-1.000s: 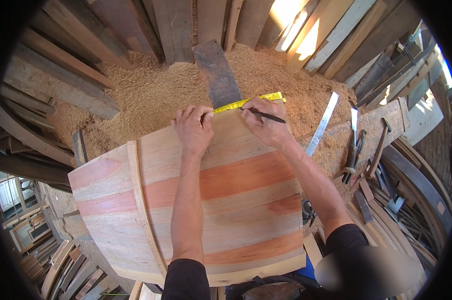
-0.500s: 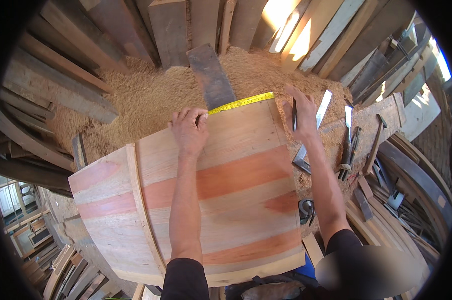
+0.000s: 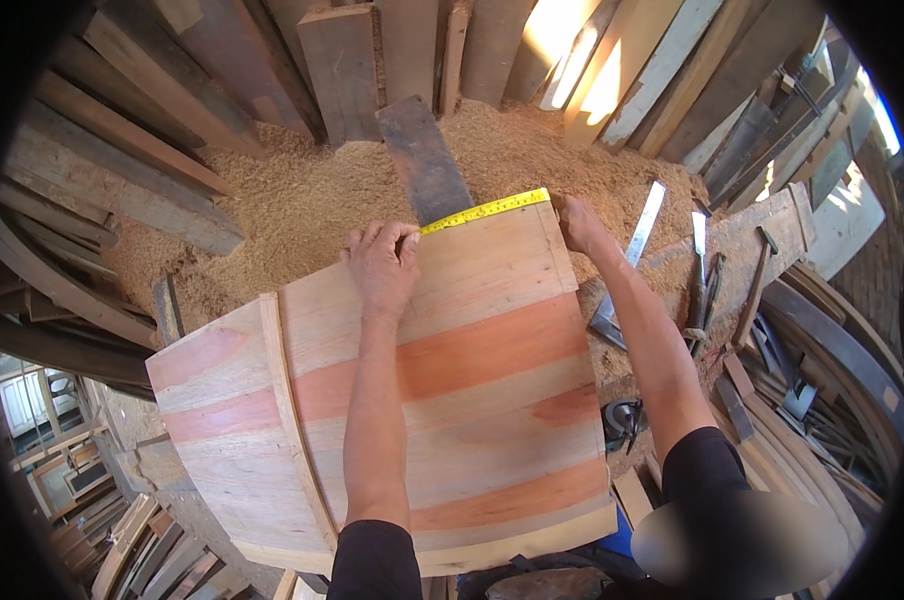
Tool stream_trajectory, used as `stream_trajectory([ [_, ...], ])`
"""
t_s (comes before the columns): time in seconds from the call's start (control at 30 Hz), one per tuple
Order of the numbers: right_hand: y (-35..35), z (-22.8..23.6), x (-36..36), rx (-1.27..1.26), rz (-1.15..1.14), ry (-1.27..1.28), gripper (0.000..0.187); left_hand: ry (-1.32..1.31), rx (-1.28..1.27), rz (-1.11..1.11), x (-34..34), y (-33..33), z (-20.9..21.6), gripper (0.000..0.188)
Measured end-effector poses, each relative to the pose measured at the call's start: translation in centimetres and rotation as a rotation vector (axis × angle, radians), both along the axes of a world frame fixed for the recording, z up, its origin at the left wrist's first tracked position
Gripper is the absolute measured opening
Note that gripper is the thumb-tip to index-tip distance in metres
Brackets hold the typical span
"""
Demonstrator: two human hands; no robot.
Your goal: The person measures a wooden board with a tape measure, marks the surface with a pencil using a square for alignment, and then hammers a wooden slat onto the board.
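A wide wooden panel (image 3: 472, 375) of pale and reddish boards lies in front of me, with a thin batten (image 3: 292, 410) across its left part. Along its far edge runs a yellow tape measure (image 3: 487, 210). My left hand (image 3: 382, 270) rests on that edge, its thumb and fingers closed on the tape's left end. At the panel's far right corner is my right hand (image 3: 584, 228), fingers curled closed beside the tape's other end. The slim dark pencil-like object it held half a second ago is mostly hidden by the fingers now.
Sawdust (image 3: 302, 190) covers the ground beyond the panel, where a dark board (image 3: 424, 160) juts out. A square (image 3: 644, 225), a chisel (image 3: 699, 260) and a hammer (image 3: 757, 285) lie at the right. Planks (image 3: 342, 75) lean along the back.
My right hand has moved slightly left and down to the panel's corner, its fingers closing from spread. My left hand and the tape stay nearly in place.
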State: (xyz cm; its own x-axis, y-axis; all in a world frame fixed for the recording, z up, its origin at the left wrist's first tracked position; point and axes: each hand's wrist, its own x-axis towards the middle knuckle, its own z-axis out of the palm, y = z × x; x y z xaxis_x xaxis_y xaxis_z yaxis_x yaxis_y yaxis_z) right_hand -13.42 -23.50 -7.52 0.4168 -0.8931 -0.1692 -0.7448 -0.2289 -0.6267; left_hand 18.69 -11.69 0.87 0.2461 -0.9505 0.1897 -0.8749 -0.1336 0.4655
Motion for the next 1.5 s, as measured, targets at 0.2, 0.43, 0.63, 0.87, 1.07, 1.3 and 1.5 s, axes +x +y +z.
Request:
stream_trajectory([
  [0.2, -1.3, -7.6, -3.4, -0.106, -0.129, -0.347, 0.021, 0.049, -0.014, -0.03, -1.7, -0.9, -0.1, 0.004],
  [0.43, 0.4, 2.4, 0.5, -0.073, -0.162, -0.177, 0.012, 0.24, -0.239, -0.021, 1.5, 0.2, -1.5, 0.001],
  [0.63, 0.3, 12.1, -2.6, -0.401, -0.088, -0.186, 0.004, 0.804, -0.229, 0.102, 2.9, 0.6, 1.5, 0.006],
  [0.87, 9.8, 27.1, -5.2, -0.419, -0.054, -0.122, 0.021, 0.913, -0.222, -0.11, 2.6, 7.4, 15.8, 0.004],
  [1.07, 22.3, 32.6, -8.9, -0.39, -0.007, -0.069, 0.021, 1.013, -0.239, -0.452, -1.7, 12.3, 28.7, 0.009],
  [1.3, 33.2, 29.5, -13.4, -0.222, -0.069, -0.22, 0.025, 0.7, -0.193, -0.829, -16.3, 17.0, 37.0, 0.01],
  [1.5, 40.9, 26.2, -16.1, -0.192, 0.002, -0.361, 0.041, 0.372, -0.046, -1.044, -25.8, 23.3, 44.3, 0.014],
])
